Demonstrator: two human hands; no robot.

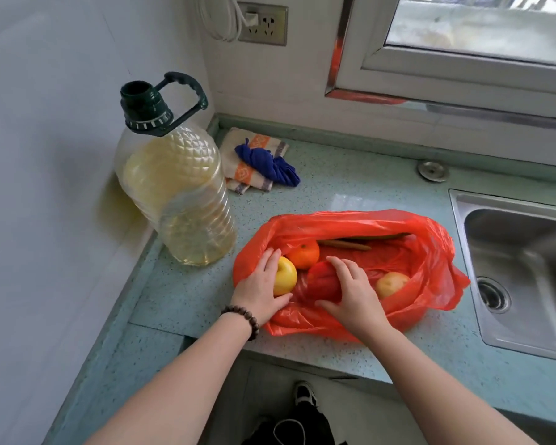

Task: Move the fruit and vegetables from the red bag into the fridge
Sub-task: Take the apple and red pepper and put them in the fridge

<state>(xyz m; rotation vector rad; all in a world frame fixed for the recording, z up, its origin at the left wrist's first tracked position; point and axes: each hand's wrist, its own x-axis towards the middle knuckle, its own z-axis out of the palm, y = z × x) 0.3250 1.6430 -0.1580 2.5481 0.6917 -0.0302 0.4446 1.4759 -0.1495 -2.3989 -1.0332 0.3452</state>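
Observation:
An open red plastic bag (424, 252) lies on the green counter (350, 184). My left hand (259, 289) curls round a yellow apple (285, 277) at the bag's left side. My right hand (353, 293) grips a red ribbed vegetable (321, 281) in the middle of the bag. Behind them sits an orange (304, 253). A second yellowish fruit (390, 284) lies to the right, partly under the bag's fold. A long brownish vegetable (344, 245) rests at the back of the bag. No fridge is in view.
A large oil bottle (177, 187) with a dark green cap stands left of the bag by the wall. Folded cloths (257, 160) lie in the back corner. A steel sink (520, 264) is at the right. A window is above it.

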